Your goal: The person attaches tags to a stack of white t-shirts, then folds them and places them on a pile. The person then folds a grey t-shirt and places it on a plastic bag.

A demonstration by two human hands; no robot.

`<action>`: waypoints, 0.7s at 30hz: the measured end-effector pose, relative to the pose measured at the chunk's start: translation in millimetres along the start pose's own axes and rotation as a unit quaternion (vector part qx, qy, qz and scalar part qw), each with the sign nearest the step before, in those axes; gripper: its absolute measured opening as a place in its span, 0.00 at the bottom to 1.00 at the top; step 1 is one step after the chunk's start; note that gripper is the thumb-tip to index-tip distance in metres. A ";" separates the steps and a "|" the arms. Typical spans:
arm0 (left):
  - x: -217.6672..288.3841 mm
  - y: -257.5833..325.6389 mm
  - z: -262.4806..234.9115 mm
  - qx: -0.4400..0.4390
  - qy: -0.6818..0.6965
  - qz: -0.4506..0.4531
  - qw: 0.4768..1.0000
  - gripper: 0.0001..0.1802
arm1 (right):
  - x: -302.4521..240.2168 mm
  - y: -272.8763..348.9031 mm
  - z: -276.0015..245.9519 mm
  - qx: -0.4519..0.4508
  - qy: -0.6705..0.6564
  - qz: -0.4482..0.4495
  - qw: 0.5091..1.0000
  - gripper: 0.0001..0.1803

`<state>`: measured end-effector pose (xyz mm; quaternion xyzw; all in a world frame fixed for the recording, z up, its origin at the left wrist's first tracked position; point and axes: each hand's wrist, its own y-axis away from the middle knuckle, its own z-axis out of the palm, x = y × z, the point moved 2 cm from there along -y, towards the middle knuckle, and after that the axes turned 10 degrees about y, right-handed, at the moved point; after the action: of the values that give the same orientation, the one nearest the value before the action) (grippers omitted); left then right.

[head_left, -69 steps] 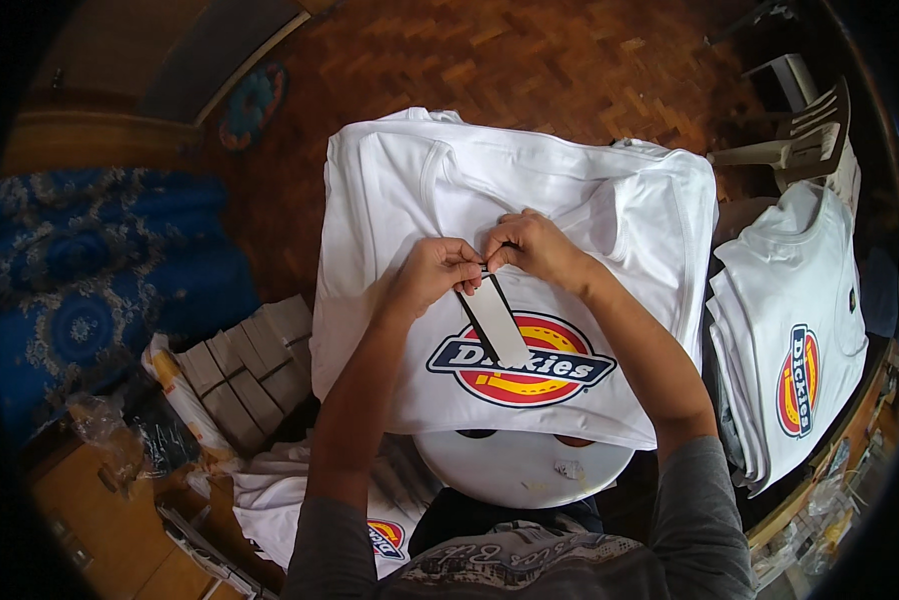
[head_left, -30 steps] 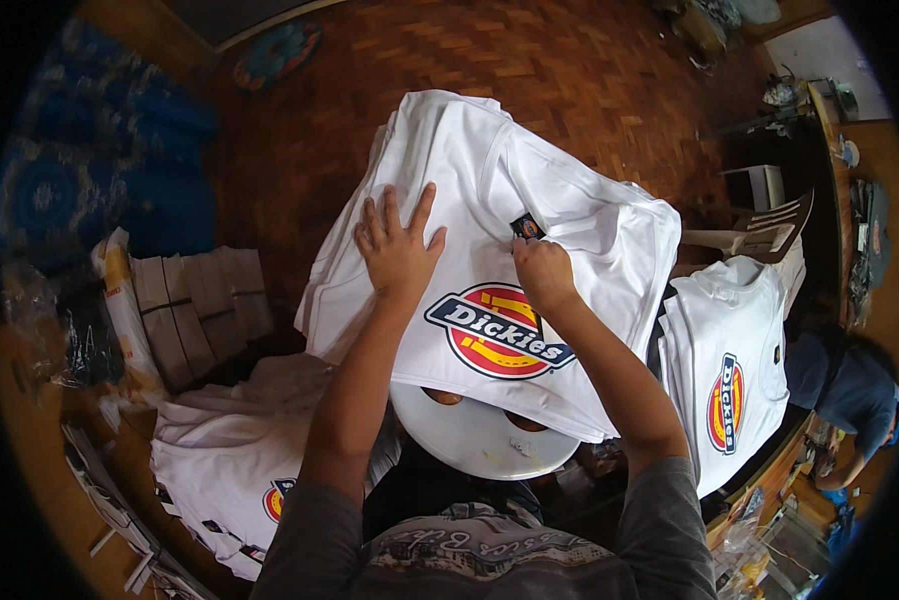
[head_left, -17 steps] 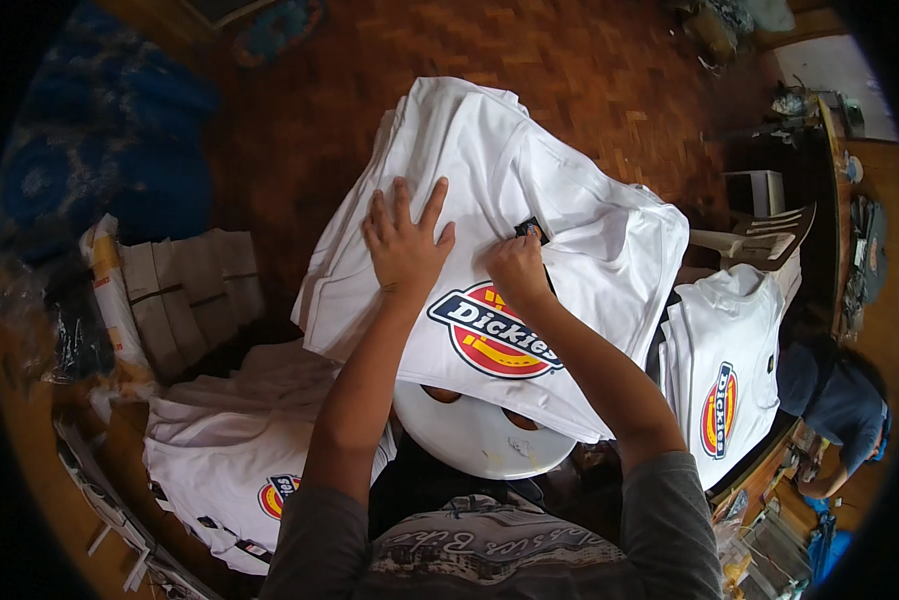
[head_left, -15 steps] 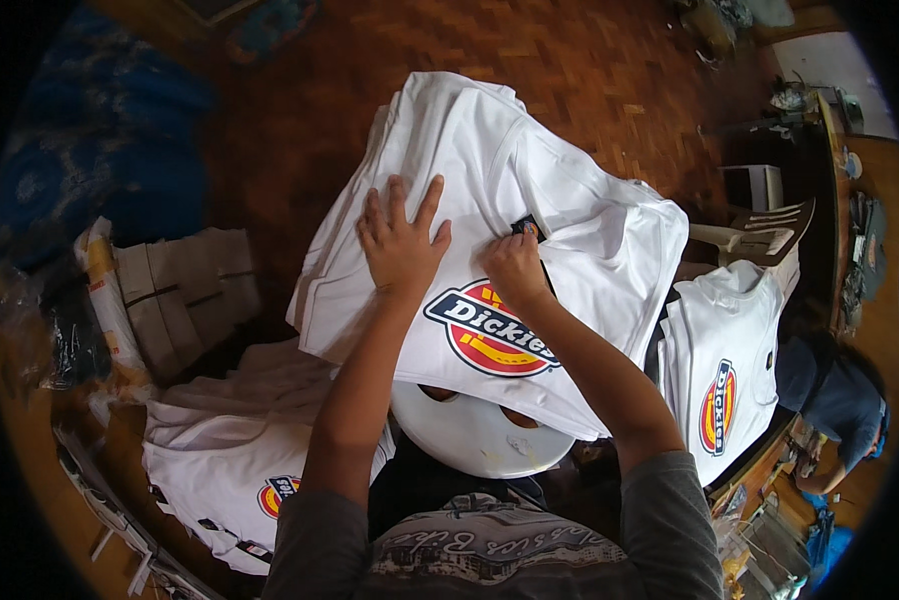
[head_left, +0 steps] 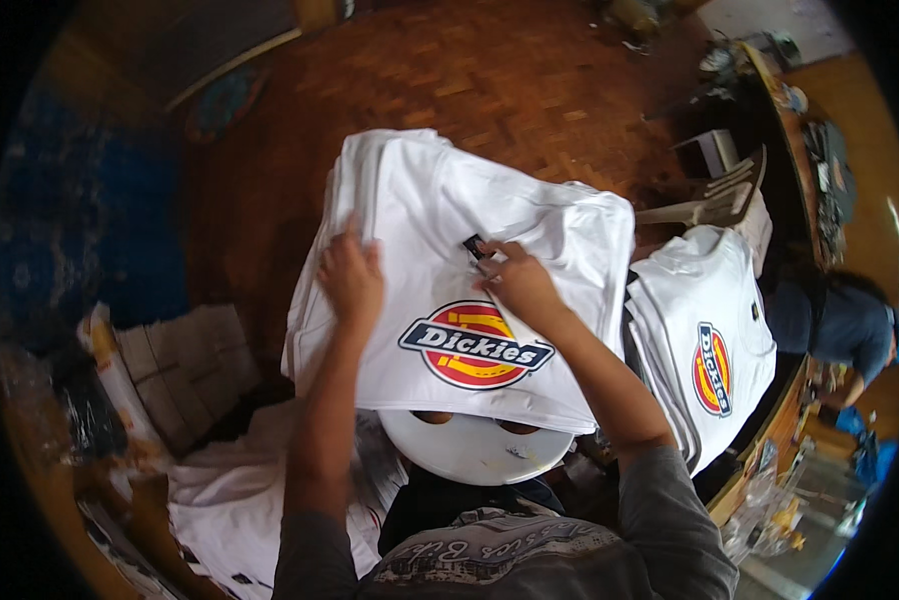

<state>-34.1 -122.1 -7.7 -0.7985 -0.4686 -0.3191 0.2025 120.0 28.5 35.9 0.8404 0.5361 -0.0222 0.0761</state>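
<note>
A pile of white T-shirts (head_left: 410, 270) lies over a round white plastic stool (head_left: 470, 455) in front of me. The top shirt bears a red, yellow and dark blue printed emblem (head_left: 475, 345) and a small black label (head_left: 473, 245). My right hand (head_left: 518, 290) is closed beside that label, fingertips pinched together; what they hold is too small to make out. My left hand (head_left: 352, 275) is over the left part of the top shirt. Its fingers are smeared by motion, so their grip is unclear.
Another stack of white printed shirts (head_left: 705, 330) sits at the right, by a beige plastic chair (head_left: 705, 205). More white shirts (head_left: 230, 500) lie at lower left, below a brown-grey bundle (head_left: 190, 370). At far right a person in dark clothing (head_left: 840, 320) bends over a bench.
My left hand has shifted left from its flat, spread pose on the shirt. My right hand has drawn slightly back from the black label, which now shows more fully. The view has shifted.
</note>
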 end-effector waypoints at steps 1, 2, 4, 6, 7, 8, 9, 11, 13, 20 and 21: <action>-10.4 -19.9 -5.3 -0.016 0.112 -0.028 0.993 0.23 | 26.5 4.7 -13.3 0.093 -0.072 0.064 0.991 0.09; -10.4 -40.4 -9.7 0.001 0.069 0.058 0.996 0.24 | 59.3 2.6 -33.1 0.137 -0.085 0.097 0.982 0.10; -1.8 -85.7 -14.4 0.003 -0.002 0.196 0.981 0.26 | 136.6 7.9 -45.9 0.185 -0.019 0.254 0.949 0.12; 8.5 -123.4 -6.2 -0.019 -0.056 0.294 0.954 0.27 | 205.7 16.3 -25.3 0.280 -0.030 0.283 0.917 0.14; 14.1 -134.4 4.9 -0.082 -0.048 0.261 0.961 0.27 | 221.1 18.3 -12.9 0.257 -0.032 0.288 0.922 0.14; 17.2 -142.2 8.0 -0.140 -0.046 0.221 0.964 0.28 | 229.8 15.7 -2.9 0.233 -0.041 0.287 0.928 0.15; 21.2 -140.8 8.0 -0.204 -0.047 0.173 0.962 0.28 | 226.3 15.6 2.9 0.199 -0.052 0.286 0.936 0.16; 36.3 -143.6 1.8 -0.164 -0.124 0.181 0.962 0.20 | 231.9 11.7 -0.7 0.158 -0.023 0.312 0.936 0.16; 50.8 -141.1 -16.2 -0.149 -0.183 0.185 0.954 0.15 | 220.1 9.6 -11.9 0.173 -0.001 0.341 0.924 0.15; 24.0 -146.8 -45.7 -0.113 -0.032 0.212 0.970 0.10 | 210.2 35.7 -46.0 0.293 -0.045 0.315 0.901 0.15; 22.5 -144.2 -51.7 -0.134 -0.021 0.174 0.975 0.11 | 202.4 44.5 -56.7 0.279 -0.072 0.340 0.895 0.15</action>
<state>-169.1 -71.3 48.5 -0.8942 -0.2794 -0.3223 0.1363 243.6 200.3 72.4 0.9542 0.1830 -0.2040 -0.1197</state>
